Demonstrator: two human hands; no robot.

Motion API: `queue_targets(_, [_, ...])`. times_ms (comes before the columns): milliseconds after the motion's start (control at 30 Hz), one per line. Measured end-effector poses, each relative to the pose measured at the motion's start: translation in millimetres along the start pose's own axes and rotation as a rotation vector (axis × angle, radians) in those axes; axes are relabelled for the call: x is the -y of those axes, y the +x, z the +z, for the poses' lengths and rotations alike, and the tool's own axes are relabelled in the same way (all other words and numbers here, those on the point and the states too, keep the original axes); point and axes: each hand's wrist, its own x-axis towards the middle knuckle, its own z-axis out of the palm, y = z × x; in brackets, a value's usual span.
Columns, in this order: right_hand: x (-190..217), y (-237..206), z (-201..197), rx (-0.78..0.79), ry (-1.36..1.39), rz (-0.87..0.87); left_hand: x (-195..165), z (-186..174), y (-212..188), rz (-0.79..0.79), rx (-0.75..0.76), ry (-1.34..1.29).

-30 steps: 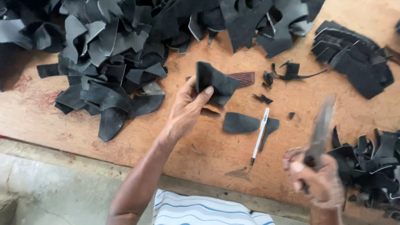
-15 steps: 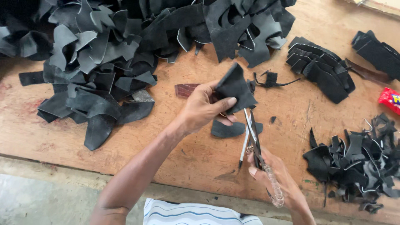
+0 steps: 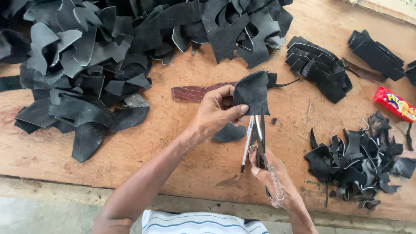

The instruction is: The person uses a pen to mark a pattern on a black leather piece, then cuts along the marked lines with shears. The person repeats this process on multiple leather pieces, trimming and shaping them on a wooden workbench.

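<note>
My left hand (image 3: 216,113) is reaching forward from a bare, outstretched forearm, palm turned down, thumb pressing against the curled fingers in a pinch. My right hand (image 3: 271,173) is sitting lower and closer to my body, fingers wrapping tight in a closed grip, thumb tip showing at the near side. Both wrists are angling inward, bringing the two hands close together.

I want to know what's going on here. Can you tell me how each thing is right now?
Left hand: pinching a black leather piece, held up.
Right hand: gripping scissors, blades at the piece's lower edge.
Pen: lying flat on the wooden table.
Reddish-brown strip: lying flat.
Red snack packet: lying flat, looks unopened.
</note>
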Motion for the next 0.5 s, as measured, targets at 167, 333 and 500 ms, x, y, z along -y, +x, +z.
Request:
queue_targets(167, [23,5,3,-0.04,-0.099,0.07,-4,11,-4,0.02,-0.004,0.108])
queue_targets(333, [38,9,6,-0.056,-0.129,0.065,-9,17,-7,0.054,0.013,0.094])
queue_targets(500, [36,10,4,-0.028,-0.11,0.0,-13,21,-13,0.05,0.008,0.112])
